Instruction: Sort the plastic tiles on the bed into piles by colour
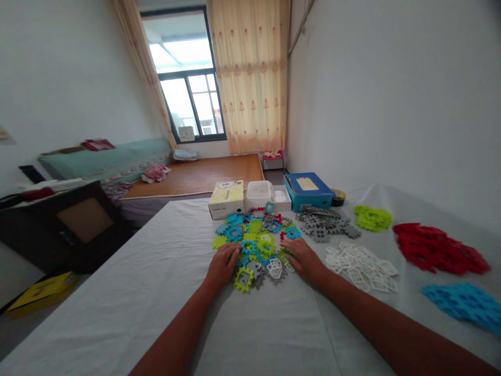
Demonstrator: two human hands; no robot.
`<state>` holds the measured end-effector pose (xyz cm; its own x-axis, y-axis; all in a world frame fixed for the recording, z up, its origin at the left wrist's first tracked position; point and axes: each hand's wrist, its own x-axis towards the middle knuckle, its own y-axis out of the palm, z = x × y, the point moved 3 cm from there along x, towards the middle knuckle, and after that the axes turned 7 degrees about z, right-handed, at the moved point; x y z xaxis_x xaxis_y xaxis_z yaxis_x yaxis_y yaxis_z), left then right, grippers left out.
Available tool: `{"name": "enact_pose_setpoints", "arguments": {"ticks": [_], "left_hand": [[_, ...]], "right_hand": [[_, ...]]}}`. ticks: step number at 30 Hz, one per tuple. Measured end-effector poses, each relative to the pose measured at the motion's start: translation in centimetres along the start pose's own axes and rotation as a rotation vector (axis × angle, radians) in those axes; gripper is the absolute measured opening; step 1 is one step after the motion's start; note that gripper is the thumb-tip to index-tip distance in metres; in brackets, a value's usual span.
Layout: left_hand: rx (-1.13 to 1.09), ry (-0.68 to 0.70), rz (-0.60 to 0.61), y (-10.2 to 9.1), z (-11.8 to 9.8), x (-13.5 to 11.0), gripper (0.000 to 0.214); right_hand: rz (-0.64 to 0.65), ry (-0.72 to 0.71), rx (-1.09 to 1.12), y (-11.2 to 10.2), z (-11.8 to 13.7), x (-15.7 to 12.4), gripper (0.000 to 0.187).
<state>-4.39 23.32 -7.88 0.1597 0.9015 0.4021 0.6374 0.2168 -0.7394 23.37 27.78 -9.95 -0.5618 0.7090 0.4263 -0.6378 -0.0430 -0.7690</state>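
Note:
A mixed heap of plastic puzzle tiles (256, 237) in blue, green, grey, white and red lies in the middle of the table with the white cloth (156, 282). My left hand (224, 263) rests palm down on the heap's left edge, fingers curled over the tiles. My right hand (303, 257) lies flat on its right edge, fingers stretched toward the heap. Neither hand lifts a tile. To the right lie sorted piles: grey tiles (326, 223), white tiles (362, 266), green tiles (372, 218), red tiles (436, 248) and blue tiles (464, 304).
At the table's far edge stand a yellow-white carton (227, 198), a clear plastic tub (259, 192) and a blue box (308, 190) with a tape roll (338, 197) beside it. A white wall runs along the right. A dark chair (70, 222) and beds are at the left.

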Motion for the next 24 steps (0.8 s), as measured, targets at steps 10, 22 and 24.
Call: {"name": "enact_pose_setpoints", "arguments": {"ticks": [10, 22, 24], "left_hand": [[-0.011, -0.016, -0.018, 0.0, 0.2, 0.0, 0.034], [-0.012, 0.030, -0.019, 0.1, -0.3, -0.2, 0.030], [-0.010, 0.040, -0.014, 0.1, -0.3, -0.2, 0.031]], "right_hand": [[0.037, 0.096, 0.112, -0.2, -0.4, 0.0, 0.034], [0.020, -0.009, 0.126, -1.2, 0.4, 0.0, 0.025], [0.096, -0.021, 0.118, -1.0, 0.6, -0.1, 0.024]]}}
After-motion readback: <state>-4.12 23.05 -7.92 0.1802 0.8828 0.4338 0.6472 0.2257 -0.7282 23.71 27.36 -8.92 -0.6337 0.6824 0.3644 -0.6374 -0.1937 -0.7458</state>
